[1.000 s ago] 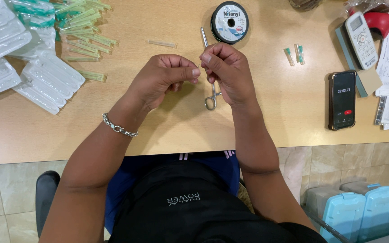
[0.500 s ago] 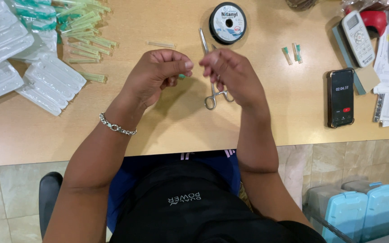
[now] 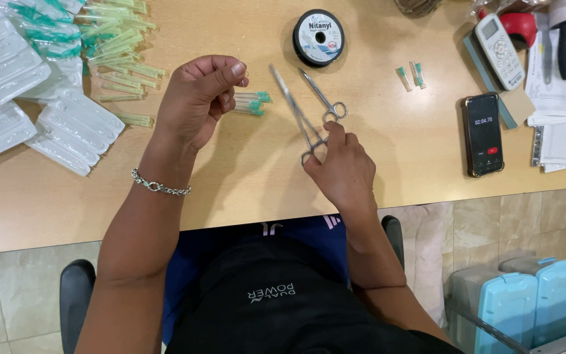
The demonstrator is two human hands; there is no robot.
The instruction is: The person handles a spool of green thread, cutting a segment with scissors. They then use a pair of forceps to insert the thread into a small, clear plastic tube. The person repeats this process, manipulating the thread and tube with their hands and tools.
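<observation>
I am watching the right hand (image 3: 340,169) closing on the finger rings of the needle-holder forceps (image 3: 304,111), which are lying on the wooden table (image 3: 244,170) with their blades spread in a narrow V pointing away from the person. The fingers are curled around the near ring; I cannot tell whether a finger is already threaded through it. The far ring is showing free, just beyond the knuckles.

The left hand (image 3: 198,98) is hovering above the table, thumb and forefinger pinched tightly together near their tips. Whatever they are pinching is too small for me to make out. Just beside that hand a few small capped needles with green hubs (image 3: 251,103) are lying on the wood.

To do this well, I am judging that the right hand should seat thumb and a finger fully in both rings before lifting, so the blades are closing under control rather than swinging. The left pinch should be staying steady and low over the table, near the tips of the forceps, so the two are meeting without groping.

Farther off, a black spool of nylon line (image 3: 319,37) is sitting beyond the forceps, a heap of pale green capped needles (image 3: 116,39) is lying at the upper left beside clear blister packs (image 3: 67,128), and a phone (image 3: 482,134) is resting at the right.
</observation>
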